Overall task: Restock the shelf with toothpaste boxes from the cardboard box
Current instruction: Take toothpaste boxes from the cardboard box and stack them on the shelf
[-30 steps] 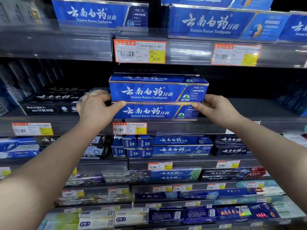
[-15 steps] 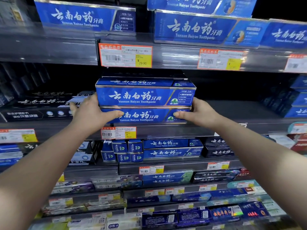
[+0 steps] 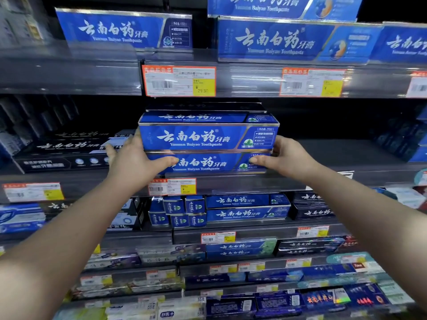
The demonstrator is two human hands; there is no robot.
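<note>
Since a second ago: both thumbs have crept further in across the front of the lower box [image 3: 208, 163]; the toothpaste boxes [image 3: 235, 135] sit in much the same spot on the shelf [image 3: 346, 155].
Head view, boxes: two blue cartons stacked flat, with the long axis running left to right along the shelf edge. Printed fronts face the camera, green-emblem ends to the right.
Place: middle shelf, near its front lip, just above an orange-and-yellow price tag [image 3: 172, 186].
Left hand [image 3: 136, 165]: at the stack's left end. The thumb presses on the lower box and the fingers curl round the end, gripping.
Right hand [image 3: 288, 160]: mirrored at the right end, with the thumb on the same front and the fingers wrapped behind, gripping.
Above the stack: a dark carton [image 3: 205, 107] lies on top of it or behind it; I cannot tell which.
Left neighbours: black cartons [image 3: 69, 148], just beside the left fingers.
Far right: shadowed blue cartons [image 3: 413, 146], well apart.
Below: more blue cartons [image 3: 247, 207] on the next shelf.
</note>
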